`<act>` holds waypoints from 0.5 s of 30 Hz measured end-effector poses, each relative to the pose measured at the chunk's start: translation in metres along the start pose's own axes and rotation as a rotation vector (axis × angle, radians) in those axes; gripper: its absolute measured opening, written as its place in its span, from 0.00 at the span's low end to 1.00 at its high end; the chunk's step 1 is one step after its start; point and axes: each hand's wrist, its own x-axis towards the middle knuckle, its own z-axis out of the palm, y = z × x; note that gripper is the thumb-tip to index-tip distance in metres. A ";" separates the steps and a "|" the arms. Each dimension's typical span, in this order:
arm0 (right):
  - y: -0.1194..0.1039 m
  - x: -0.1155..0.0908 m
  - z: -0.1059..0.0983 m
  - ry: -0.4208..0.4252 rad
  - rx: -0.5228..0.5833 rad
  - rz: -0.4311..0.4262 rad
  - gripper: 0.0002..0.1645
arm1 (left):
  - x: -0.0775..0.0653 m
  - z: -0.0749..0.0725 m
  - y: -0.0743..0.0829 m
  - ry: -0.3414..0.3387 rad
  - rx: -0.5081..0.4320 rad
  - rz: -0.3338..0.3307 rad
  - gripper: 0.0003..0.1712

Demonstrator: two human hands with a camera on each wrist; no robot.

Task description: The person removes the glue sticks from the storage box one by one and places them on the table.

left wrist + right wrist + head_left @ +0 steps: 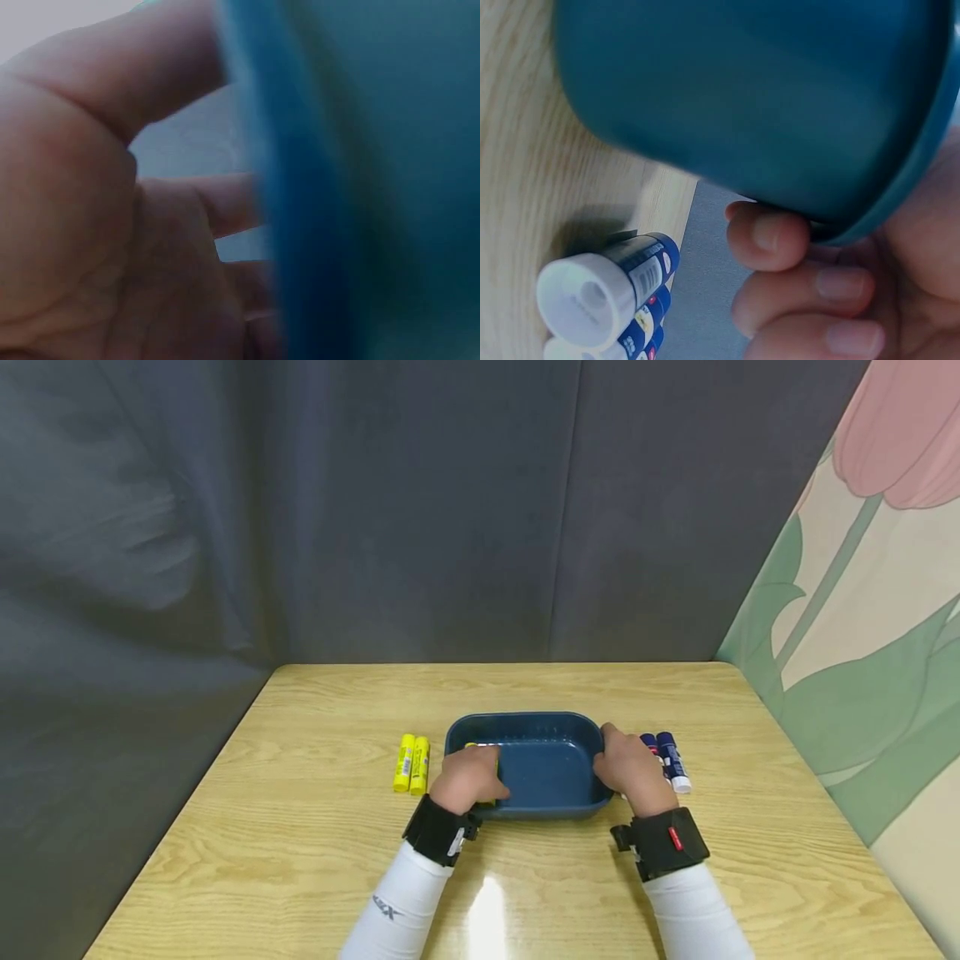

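A dark blue dish (555, 777) sits mid-table. My right hand (633, 764) grips its right rim; in the right wrist view the curled fingers (769, 236) lie against the underside of the rim. My left hand (468, 777) reaches over the left rim into the dish. Beneath it show parts of yellow glue sticks (496, 767). In the left wrist view thumb and fingers stand well apart, their tips hidden behind the dish wall (315, 225), so I cannot tell whether they hold a stick.
Two yellow glue sticks (411, 764) lie side by side left of the dish. Several dark blue glue sticks (673, 762) with white ends lie close to its right, partly behind my right hand. A dark curtain (420, 527) hangs behind the wooden table (262, 852); a flowered wall (862, 652) stands at the right.
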 end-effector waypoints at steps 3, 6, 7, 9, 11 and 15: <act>-0.001 -0.001 -0.001 -0.004 0.004 0.001 0.31 | 0.002 0.002 -0.001 -0.003 0.019 -0.004 0.34; 0.000 -0.001 -0.002 -0.007 0.004 0.006 0.31 | 0.004 0.004 -0.002 0.014 0.016 -0.009 0.32; 0.000 -0.001 -0.002 -0.008 0.004 0.008 0.31 | 0.005 0.004 -0.003 0.021 0.016 -0.008 0.31; 0.000 -0.001 -0.001 -0.008 0.004 0.010 0.31 | 0.007 0.005 -0.003 0.027 0.015 -0.010 0.30; 0.000 0.000 -0.001 -0.005 0.003 0.010 0.31 | 0.009 0.006 -0.003 0.026 0.019 -0.014 0.30; 0.000 0.000 -0.001 -0.006 0.003 0.009 0.31 | 0.012 0.008 -0.003 0.022 0.010 -0.024 0.34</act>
